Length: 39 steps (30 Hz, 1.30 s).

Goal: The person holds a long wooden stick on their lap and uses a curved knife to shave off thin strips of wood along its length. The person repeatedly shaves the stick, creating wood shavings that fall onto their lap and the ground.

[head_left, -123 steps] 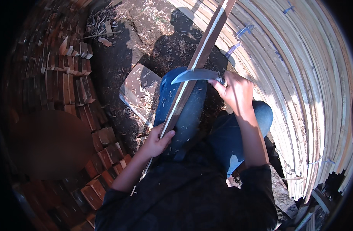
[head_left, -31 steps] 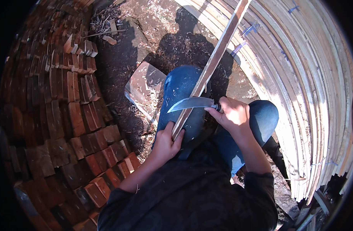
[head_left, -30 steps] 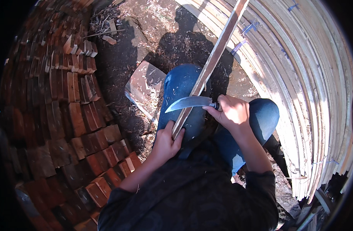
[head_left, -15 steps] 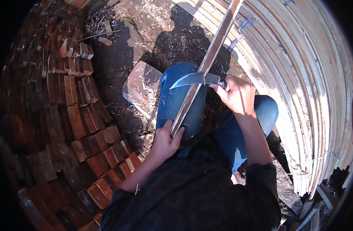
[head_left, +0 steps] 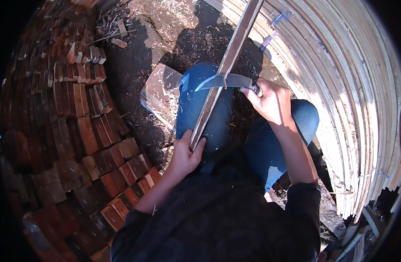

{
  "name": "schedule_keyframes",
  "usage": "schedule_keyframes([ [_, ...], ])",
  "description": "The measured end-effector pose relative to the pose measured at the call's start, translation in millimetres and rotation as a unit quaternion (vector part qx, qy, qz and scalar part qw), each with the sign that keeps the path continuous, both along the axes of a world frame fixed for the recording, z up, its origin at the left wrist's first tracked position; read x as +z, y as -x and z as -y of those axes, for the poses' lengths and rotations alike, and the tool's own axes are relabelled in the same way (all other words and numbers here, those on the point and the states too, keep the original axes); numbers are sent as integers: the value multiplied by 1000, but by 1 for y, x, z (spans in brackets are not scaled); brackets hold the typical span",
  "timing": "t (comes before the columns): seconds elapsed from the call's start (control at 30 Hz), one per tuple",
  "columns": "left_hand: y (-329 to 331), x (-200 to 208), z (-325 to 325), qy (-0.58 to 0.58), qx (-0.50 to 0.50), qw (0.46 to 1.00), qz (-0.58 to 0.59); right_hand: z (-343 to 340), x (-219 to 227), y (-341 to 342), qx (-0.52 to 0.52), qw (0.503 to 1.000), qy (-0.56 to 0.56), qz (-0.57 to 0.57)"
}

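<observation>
A long brown wooden strip [head_left: 238, 46] with pale edges slants over my left thigh, running up past the top of the view. My left hand [head_left: 187, 153] grips its near end, thumb on one side and fingers on the other. In my right hand [head_left: 270, 99] is the handle of a knife with a broad curved blade [head_left: 235, 81]. The blade lies across the strip above my knee, its tip pointing left. A thin curl of wood shows where the blade meets the strip.
Stacked reddish-brown wood blocks [head_left: 88, 133] fill the left side. Long pale wooden strips [head_left: 340, 87], partly tied with blue bands, lie bundled on the right. A flat board [head_left: 162, 94] sits beside my left knee, on dark ground strewn with shavings [head_left: 174, 13].
The strip has shifted a little to the left. The knife has moved slightly up in view, still lying across the strip. Both hands keep their grip.
</observation>
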<state>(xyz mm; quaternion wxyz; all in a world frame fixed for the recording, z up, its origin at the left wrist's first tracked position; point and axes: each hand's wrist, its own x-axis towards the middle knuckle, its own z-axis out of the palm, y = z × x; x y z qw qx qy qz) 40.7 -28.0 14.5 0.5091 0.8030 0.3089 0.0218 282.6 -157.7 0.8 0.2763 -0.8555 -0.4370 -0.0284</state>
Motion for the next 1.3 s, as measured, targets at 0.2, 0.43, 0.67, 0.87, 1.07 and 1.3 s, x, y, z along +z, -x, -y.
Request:
schedule_keyframes([
  [0.2, -2, 3, 3, -8, -4, 1000, -3, 1, -28, 13, 63, 853, -149, -496],
  [0.43, 2, -3, 2, -8, -1, 1000, -10, 2, -17, 22, 30, 992, -49, -109],
  [0.67, 1, 1, 3, -18, -11, 1000, -4, -2, -8, 39, 100, 994, -34, 27],
  [0.87, -3, 1, 2, 3, -6, 1000, -25, 0, 1, -4, -42, 998, 5, 42],
  [1.07, -3, 2, 2, -11, -4, 1000, -14, 0, 4, 4, 59, 996, 2, 67],
  [1.3, 3, -1, 2, -9, -2, 1000, -21, -7, -5, 23, 26, 999, -46, 12],
])
